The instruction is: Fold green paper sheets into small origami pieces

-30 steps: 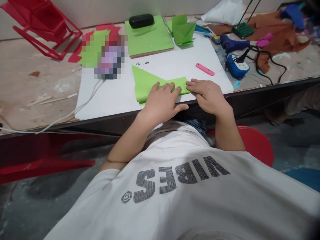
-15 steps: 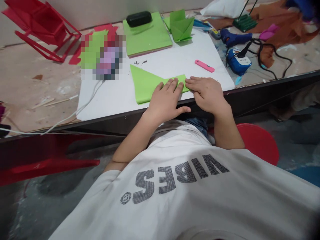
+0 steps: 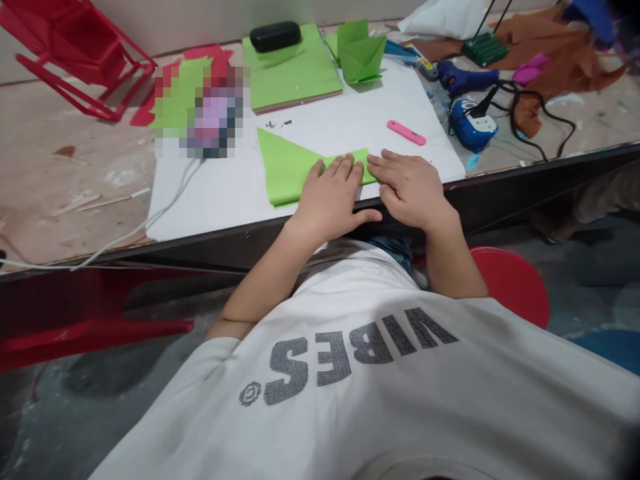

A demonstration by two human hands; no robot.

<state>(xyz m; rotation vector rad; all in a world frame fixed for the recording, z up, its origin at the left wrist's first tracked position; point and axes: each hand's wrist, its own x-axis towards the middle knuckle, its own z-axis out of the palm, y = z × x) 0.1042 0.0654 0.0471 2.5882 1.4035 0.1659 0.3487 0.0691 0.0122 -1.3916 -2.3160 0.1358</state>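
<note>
White board (image 3: 200, 200) bears folded green paper (image 3: 285, 169) (flared leftward) beneath both hands (image 3: 331, 199) (image 3: 414, 192), fingers half-spread

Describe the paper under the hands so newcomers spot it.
Find the white board. Along its near edge, a folded lime-green paper lies under the left hand, the right hand at its narrow end. Unlike the rectangular green stack and upright green piece behind, it's flat with a pointed corner.

We see soft light, brightest on the white board (image 3: 360, 110) at twelve o'clock; shadow greys the shirt (image 3: 350, 413) near five, the floor (image 3: 125, 373) is dim at eight, corners look murky at two and four, and mosaic blocks (image 3: 215, 110) obscure ten.
</note>
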